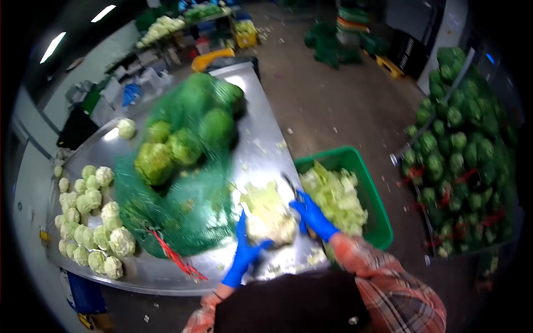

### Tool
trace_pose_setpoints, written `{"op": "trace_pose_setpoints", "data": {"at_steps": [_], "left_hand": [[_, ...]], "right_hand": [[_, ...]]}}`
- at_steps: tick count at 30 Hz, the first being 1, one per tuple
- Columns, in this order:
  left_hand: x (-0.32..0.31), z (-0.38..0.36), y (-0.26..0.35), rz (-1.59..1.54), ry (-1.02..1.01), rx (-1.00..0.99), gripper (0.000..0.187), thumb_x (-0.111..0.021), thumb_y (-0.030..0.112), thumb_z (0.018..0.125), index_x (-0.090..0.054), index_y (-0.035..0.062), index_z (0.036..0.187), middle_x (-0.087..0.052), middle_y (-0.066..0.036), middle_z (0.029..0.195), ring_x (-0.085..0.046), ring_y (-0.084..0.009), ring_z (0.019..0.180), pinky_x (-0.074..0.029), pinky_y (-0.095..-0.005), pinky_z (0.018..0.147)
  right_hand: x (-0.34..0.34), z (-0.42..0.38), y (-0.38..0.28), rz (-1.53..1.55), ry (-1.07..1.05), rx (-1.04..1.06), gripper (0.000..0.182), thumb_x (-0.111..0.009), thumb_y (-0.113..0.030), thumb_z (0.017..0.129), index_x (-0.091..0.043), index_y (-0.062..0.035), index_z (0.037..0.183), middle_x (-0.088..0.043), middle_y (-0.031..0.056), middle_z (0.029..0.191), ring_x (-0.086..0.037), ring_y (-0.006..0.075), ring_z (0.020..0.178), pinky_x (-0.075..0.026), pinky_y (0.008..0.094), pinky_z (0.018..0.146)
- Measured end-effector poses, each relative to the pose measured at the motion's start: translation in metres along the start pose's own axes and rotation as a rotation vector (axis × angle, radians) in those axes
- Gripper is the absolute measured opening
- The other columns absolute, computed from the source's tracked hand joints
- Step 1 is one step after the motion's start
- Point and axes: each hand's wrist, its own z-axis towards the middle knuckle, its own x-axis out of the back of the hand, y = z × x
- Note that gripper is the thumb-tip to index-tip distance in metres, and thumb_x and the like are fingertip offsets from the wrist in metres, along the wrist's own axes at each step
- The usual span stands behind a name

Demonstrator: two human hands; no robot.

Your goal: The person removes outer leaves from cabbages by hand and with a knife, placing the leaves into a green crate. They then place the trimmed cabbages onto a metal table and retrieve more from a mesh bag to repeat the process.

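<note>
My left hand (244,252), in a blue glove, grips a cauliflower head (270,222) with pale leaves on the steel table (261,116). My right hand (312,215), also blue-gloved, holds a knife (292,185) whose blade rests against the cauliflower's leaves at the table's right edge. A large green net sack (183,166) full of untrimmed cauliflowers lies just left of the head I hold.
Several trimmed white cauliflowers (91,222) lie along the table's left side. A green crate (377,205) of cut leaves stands on the floor to the right. A cart stacked with green cauliflowers (461,150) is further right. Crates and shelves stand at the back.
</note>
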Motion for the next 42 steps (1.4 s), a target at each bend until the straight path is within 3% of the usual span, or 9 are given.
{"op": "trace_pose_setpoints", "data": {"at_steps": [2,4,7,11,18,23,30,35,42], "left_hand": [[-0.022,-0.001,0.017,0.287,0.126,-0.090,0.134,-0.091,0.043,0.056,-0.007,-0.0032,0.149,-0.015,-0.023,0.151,-0.023,-0.0342,0.139,-0.026,-0.0438,0.112],[-0.012,0.016,0.009,0.383,0.078,-0.178,0.136,-0.091,0.047,0.055,-0.006,-0.0051,0.148,-0.020,-0.025,0.149,-0.026,-0.0364,0.138,-0.027,-0.0446,0.112],[-0.006,0.035,0.015,0.400,0.040,-0.173,0.139,-0.091,0.049,0.053,-0.006,-0.0086,0.147,-0.024,-0.028,0.147,-0.031,-0.0372,0.136,-0.030,-0.0436,0.111],[-0.017,0.037,0.023,0.357,0.122,0.002,0.135,-0.087,0.055,0.055,-0.013,-0.0154,0.142,-0.029,-0.034,0.144,-0.033,-0.0393,0.135,-0.031,-0.0419,0.110],[-0.031,0.043,0.045,0.458,0.170,-0.080,0.123,-0.088,0.052,0.055,-0.027,-0.0166,0.136,-0.048,-0.032,0.127,-0.053,-0.0395,0.117,-0.044,-0.0435,0.098],[-0.043,0.050,0.043,0.666,0.118,-0.201,0.126,-0.087,0.057,0.052,-0.027,-0.0133,0.138,-0.051,-0.030,0.122,-0.055,-0.0390,0.111,-0.047,-0.0441,0.094],[-0.024,0.038,0.039,0.597,0.035,-0.213,0.121,-0.086,0.055,0.054,-0.030,-0.0142,0.137,-0.047,-0.031,0.129,-0.047,-0.0422,0.121,-0.038,-0.0464,0.103],[-0.025,0.029,0.036,0.498,0.017,-0.195,0.120,-0.086,0.054,0.054,-0.030,-0.0085,0.140,-0.042,-0.029,0.136,-0.043,-0.0417,0.125,-0.034,-0.0461,0.107],[0.000,-0.011,0.018,0.104,0.079,-0.036,0.119,-0.091,0.039,0.056,-0.022,-0.0058,0.142,-0.041,-0.023,0.136,-0.044,-0.0322,0.126,-0.037,-0.0396,0.106]], "right_hand": [[-0.011,0.000,0.019,-0.217,-0.036,0.169,0.057,-0.058,-0.032,0.095,-0.036,-0.0115,0.145,-0.062,0.0103,0.105,-0.048,0.0109,0.049,-0.040,0.0249,0.044],[-0.018,-0.025,-0.033,-0.191,-0.110,-0.134,0.056,-0.057,-0.033,0.096,-0.038,-0.0115,0.144,-0.060,0.0143,0.119,-0.056,0.0147,0.061,-0.048,0.0284,0.057],[-0.010,-0.015,-0.025,-0.636,-0.023,0.434,0.067,-0.057,-0.042,0.093,-0.029,-0.0159,0.148,-0.050,0.0224,0.136,-0.066,0.0314,0.093,-0.052,0.0393,0.081],[-0.019,-0.029,-0.048,-1.077,-0.150,0.432,0.071,-0.050,-0.051,0.093,-0.022,-0.0202,0.150,-0.044,0.0206,0.141,-0.063,0.0392,0.096,-0.052,0.0444,0.078],[-0.004,0.004,-0.032,-0.948,-0.164,0.384,0.056,-0.048,-0.048,0.095,-0.041,-0.0184,0.141,-0.056,0.0203,0.125,-0.061,0.0406,0.101,-0.051,0.0447,0.081],[0.017,0.028,-0.038,-0.394,-0.058,-0.024,0.046,-0.044,-0.042,0.100,-0.051,-0.0006,0.120,-0.065,0.0167,0.100,-0.063,0.0215,0.093,-0.049,0.0354,0.083],[0.013,0.022,-0.029,-0.435,-0.083,-0.044,0.054,-0.071,-0.038,0.084,-0.054,-0.0094,0.127,-0.068,0.0066,0.088,-0.059,0.0101,0.065,-0.049,0.0260,0.058],[0.014,0.047,0.007,-0.839,0.185,0.309,0.047,-0.068,-0.040,0.083,-0.058,-0.0039,0.112,-0.067,0.0212,0.089,-0.065,0.0392,0.080,-0.052,0.0428,0.066],[0.014,0.055,0.041,-0.619,0.162,0.329,0.042,-0.067,-0.041,0.084,-0.058,-0.0077,0.107,-0.066,0.0208,0.083,-0.066,0.0384,0.077,-0.051,0.0436,0.065]]}}
